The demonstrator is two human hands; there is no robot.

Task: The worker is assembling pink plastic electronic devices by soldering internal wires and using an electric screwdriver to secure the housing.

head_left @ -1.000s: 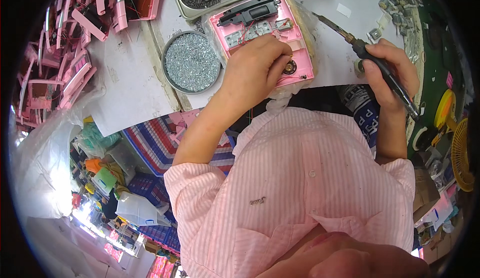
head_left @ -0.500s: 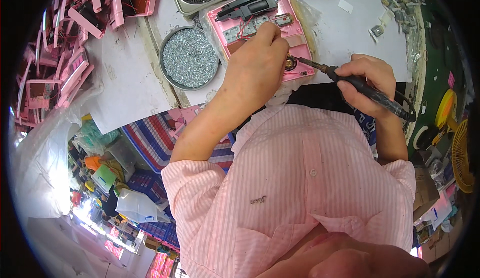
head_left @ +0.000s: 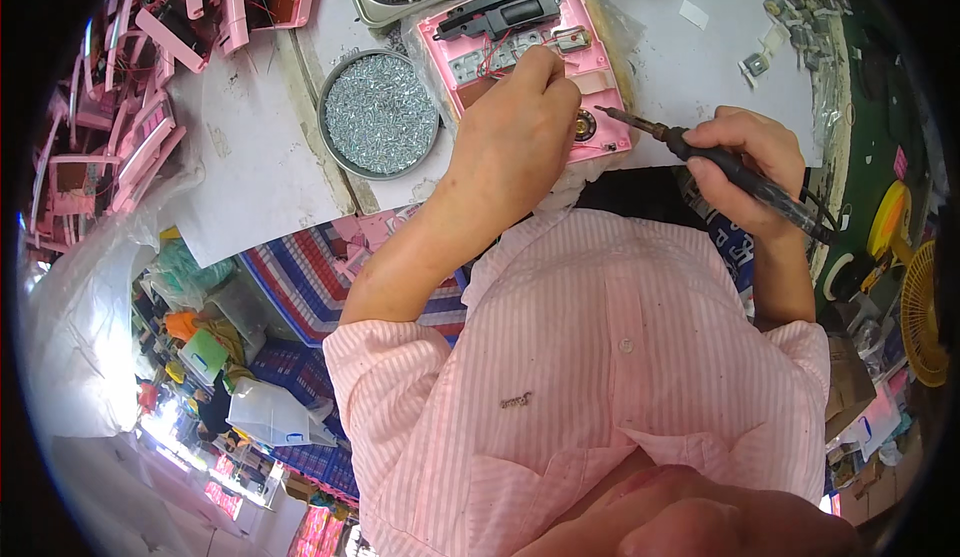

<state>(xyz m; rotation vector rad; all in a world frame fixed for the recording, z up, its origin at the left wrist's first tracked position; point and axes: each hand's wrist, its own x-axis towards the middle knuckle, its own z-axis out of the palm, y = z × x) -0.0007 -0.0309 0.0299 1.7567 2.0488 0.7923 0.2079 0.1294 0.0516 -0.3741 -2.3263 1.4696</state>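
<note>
The striped shirt point(head_left: 560, 307) is closest, its bottom cut off by the picture's edge. The right hand point(head_left: 750, 162) is wrapped around a black soldering iron point(head_left: 755, 189). Its thin tip is by a round part point(head_left: 583, 125), but I cannot tell if they touch. The left hand point(head_left: 520, 122) curls over the open pink case point(head_left: 597, 62) on the white table point(head_left: 245, 157), hiding some of its inside. Its fingertips are hard to see, so I cannot tell if they pinch anything. Farther out, the metal tray point(head_left: 400, 14) is cut off at the top
</note>
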